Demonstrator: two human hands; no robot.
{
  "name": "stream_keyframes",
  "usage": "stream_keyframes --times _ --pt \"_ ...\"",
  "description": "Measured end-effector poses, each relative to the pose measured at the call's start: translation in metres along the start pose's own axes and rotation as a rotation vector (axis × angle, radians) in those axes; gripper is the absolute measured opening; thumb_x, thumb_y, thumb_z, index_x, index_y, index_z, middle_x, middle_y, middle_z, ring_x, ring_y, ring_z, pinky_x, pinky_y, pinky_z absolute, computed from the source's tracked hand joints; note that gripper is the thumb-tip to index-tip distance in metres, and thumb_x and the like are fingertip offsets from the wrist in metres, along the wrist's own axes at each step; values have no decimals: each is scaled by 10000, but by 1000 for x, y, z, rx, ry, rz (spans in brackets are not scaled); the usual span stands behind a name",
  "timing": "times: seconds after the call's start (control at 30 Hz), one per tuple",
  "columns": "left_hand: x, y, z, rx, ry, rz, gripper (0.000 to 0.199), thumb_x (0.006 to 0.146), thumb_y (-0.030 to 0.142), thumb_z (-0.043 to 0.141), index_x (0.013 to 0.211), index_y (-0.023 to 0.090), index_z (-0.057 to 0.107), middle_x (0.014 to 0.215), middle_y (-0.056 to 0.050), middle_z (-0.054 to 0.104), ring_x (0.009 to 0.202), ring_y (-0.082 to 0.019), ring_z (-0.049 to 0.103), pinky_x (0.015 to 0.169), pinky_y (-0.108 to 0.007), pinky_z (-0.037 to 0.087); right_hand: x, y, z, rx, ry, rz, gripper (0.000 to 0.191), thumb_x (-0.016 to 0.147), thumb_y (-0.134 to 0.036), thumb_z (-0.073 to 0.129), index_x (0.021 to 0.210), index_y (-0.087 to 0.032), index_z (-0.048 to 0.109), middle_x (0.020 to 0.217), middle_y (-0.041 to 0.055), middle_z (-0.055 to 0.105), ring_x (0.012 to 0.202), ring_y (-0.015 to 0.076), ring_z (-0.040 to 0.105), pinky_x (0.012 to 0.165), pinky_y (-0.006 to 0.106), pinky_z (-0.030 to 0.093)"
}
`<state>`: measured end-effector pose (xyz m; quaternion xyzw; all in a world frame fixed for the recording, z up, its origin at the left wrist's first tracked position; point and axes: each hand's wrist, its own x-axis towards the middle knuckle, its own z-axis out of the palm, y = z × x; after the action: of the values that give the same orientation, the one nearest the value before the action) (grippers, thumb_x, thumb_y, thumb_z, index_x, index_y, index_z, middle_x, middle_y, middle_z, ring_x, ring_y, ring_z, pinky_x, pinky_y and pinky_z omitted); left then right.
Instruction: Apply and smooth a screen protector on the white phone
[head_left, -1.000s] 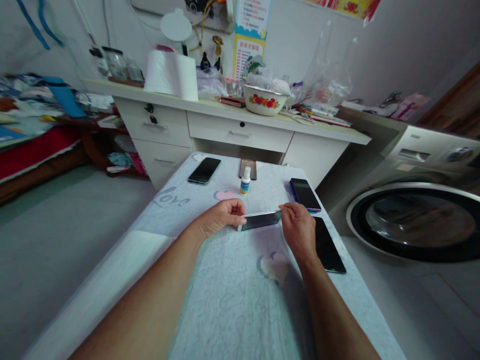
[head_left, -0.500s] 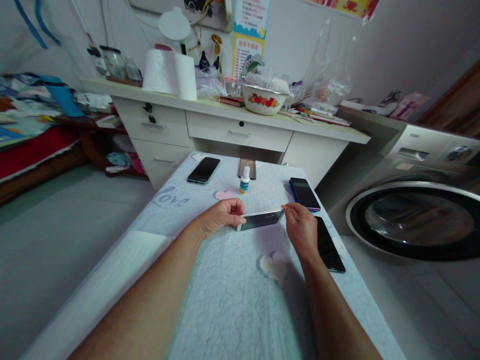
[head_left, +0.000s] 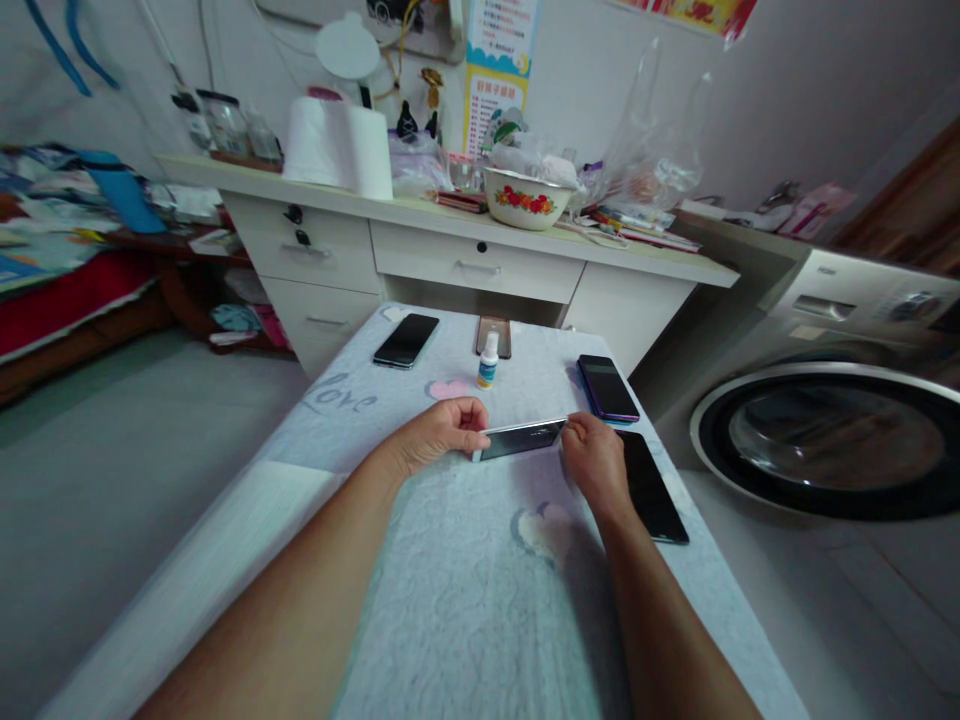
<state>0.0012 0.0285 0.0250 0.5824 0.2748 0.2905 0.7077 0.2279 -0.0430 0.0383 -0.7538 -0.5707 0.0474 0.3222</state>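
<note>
Head: phone, hands at opposite edges

Four dark screens, one bottle

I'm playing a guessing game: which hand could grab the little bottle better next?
Probably the left hand: the bottle stands just beyond it. The right hand is farther, at the right end of the phone. The left pinches the other end, so it must let go first.

Covered table with phones, small bottle
</note>
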Motion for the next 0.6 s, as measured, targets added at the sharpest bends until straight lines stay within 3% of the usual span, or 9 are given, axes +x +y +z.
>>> stream_keyframes --times 0.2,0.47,0.6 --pt "0 0 0 -9 10 -22 313 584 233 789 761 147 546 661 47 544 574 -64 489 544 -193 382 2 5 1 126 -10 50 243 738 -232 468 806 -174 694 761 49 693 721 189 611 678 256 393" --pt "-1 2 0 13 97 -7 299 542 218 816 728 131 599 669 36 572 612 -68 504 585 -205 394 3 10 2 276 30 60 253 728 -276 479 783 -164 700 663 24 659 596 172 556 570 246 371" --pt "0 2 1 29 138 14 290 541 223 821 727 129 619 679 24 601 632 -80 533 611 -222 423 3 8 -3 264 62 57 244 734 -280 488 789 -163 695 698 37 678 628 187 577 608 266 391"
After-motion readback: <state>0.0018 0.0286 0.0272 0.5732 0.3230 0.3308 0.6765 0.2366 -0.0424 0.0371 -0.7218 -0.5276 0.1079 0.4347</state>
